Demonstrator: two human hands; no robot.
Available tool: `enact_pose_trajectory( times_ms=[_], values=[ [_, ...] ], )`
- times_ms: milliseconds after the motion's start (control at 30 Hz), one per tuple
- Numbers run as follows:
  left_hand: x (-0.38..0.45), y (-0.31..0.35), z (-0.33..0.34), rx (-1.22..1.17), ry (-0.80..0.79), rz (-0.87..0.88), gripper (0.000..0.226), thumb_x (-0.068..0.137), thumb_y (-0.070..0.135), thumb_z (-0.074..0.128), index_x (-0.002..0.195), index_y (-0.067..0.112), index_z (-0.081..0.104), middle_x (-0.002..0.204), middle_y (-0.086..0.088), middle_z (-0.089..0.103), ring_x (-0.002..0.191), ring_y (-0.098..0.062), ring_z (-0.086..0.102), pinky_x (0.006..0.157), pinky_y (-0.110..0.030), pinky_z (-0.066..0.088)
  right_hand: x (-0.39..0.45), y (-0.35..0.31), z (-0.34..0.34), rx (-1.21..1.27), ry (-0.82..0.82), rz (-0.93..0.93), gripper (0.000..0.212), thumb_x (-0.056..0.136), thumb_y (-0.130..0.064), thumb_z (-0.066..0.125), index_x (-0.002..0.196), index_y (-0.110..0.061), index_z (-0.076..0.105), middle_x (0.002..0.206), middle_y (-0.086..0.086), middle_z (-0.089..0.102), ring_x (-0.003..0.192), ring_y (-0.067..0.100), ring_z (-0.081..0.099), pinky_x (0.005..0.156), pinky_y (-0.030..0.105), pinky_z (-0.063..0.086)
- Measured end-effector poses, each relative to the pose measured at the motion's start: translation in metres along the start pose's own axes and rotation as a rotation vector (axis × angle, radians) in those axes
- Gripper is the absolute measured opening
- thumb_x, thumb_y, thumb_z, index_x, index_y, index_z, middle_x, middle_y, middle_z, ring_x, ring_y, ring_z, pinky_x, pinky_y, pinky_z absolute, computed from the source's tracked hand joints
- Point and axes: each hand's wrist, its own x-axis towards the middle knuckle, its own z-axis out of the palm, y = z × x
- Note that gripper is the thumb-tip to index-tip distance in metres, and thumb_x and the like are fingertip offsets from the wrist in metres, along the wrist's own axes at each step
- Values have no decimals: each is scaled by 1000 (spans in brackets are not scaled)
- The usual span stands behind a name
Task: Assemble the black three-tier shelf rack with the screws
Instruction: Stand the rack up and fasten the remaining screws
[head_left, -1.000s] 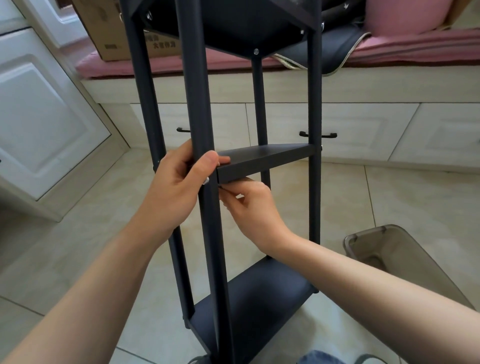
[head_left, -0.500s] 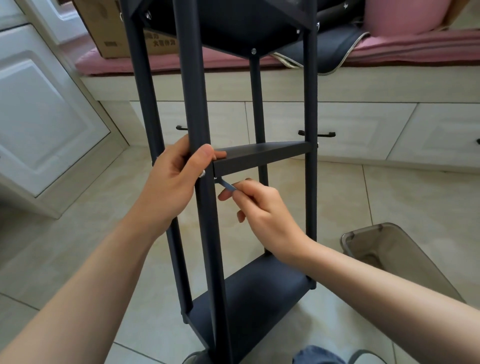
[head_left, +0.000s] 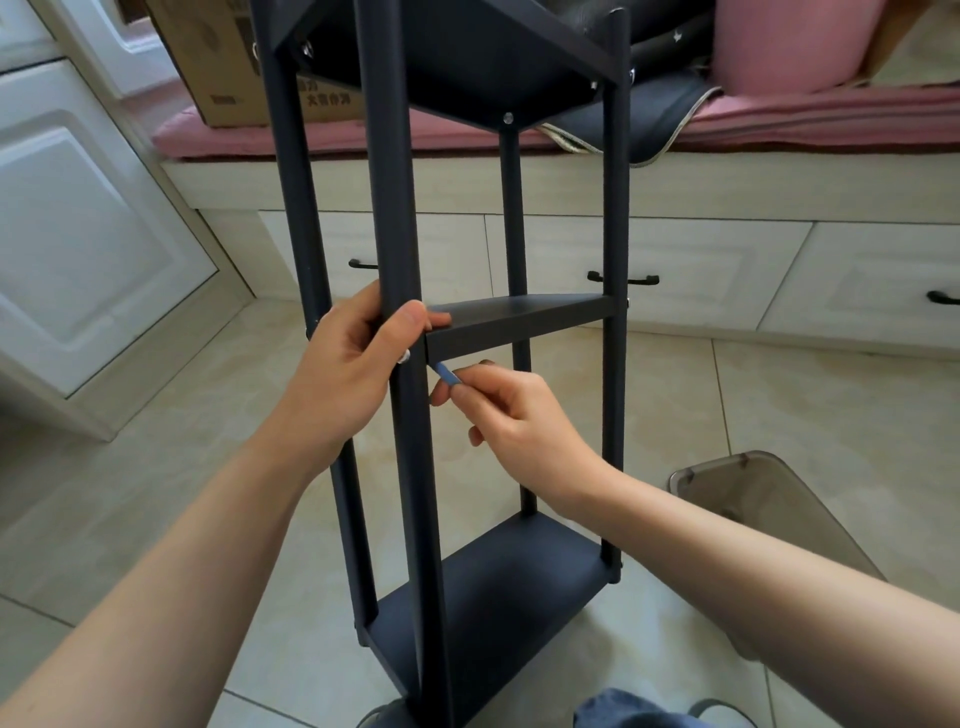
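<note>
Beige floor tiles (head_left: 779, 395) underlie the rack (head_left: 400, 208), top cropped; left hand (head_left: 343, 374) grips its front post, right hand (head_left: 514, 410) pinches a small blue tool (head_left: 445, 374), tip hidden beneath the middle shelf (head_left: 519, 325).

Beige floor tiles (head_left: 779, 395) meet a cream drawer bench (head_left: 701, 270) topped with pink cushion (head_left: 831, 111).

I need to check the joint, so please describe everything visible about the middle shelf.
The middle shelf is a flat matte black panel, apparently metal, roughly level between the posts. Its near corner meets the front post, where the left hand grips post and shelf together. The right hand pinches a small blue tool just under that corner.
</note>
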Motion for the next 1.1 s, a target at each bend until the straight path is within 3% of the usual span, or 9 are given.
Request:
enact_pose_trajectory(
  times_ms=[133,233,300,400,500,667,800,1000,1100],
  values=[
    [0,3,2,-75,-25,9,16,94,49,57,91,36,65,99,7,73,87,-3,71,65,-12,55,1,4,6,20,43,-9,27,99,-9,54,88,-27,71,86,12,59,71,20,50,73,44,46],
    [2,1,0,-35,-33,-1,18,84,59,52,84,51,68,101,10,73,97,-10,69,76,-34,60,0,8,12,33,51,-12,22,98,-8,56,91,-19,73,80,5,56,69,14,48,71,39,44],
    [3,1,1,5,-29,28,20,83,61,48,82,57,67,101,10,73,99,-6,66,84,-23,54,0,8,18,36,44,-23,18,98,-8,57,93,-8,74,78,5,55,69,15,48,69,38,44],
    [4,2,2,19,-32,41,21,83,60,47,81,58,67,103,7,71,98,-2,64,83,-10,49,4,11,25,60,68,-16,19,97,-8,57,95,-2,75,78,10,54,70,16,48,68,38,45],
    [3,2,4,8,-34,35,20,82,59,48,79,58,68,103,7,71,98,2,64,75,-6,48,9,11,31,92,75,22,18,98,-9,58,99,-5,75,80,3,59,74,15,54,74,36,51],
    [4,-1,4,-14,-38,35,20,82,60,48,80,58,68,104,11,72,103,-1,64,79,-7,47,18,10,40,169,100,45,20,96,-7,59,87,-22,69,85,0,66,86,28,63,79,48,57],
    [5,-3,4,-4,-41,40,20,82,60,48,80,59,68,104,11,72,101,0,64,78,-8,48,24,12,43,196,121,44,21,96,-9,61,85,-26,68,86,0,69,84,23,66,76,36,60],
    [6,-5,1,0,-38,55,21,83,57,48,79,57,69,104,5,72,99,1,64,81,-7,47,21,18,30,122,133,-10,18,98,-10,57,100,-17,74,95,2,68,79,20,61,61,29,57],
    [6,-5,0,-9,-26,33,20,81,56,50,77,55,70,104,1,72,97,0,63,80,-5,45,13,19,14,67,106,-3,20,98,-7,56,96,-16,74,90,4,67,72,15,62,62,29,57]
  ],
)
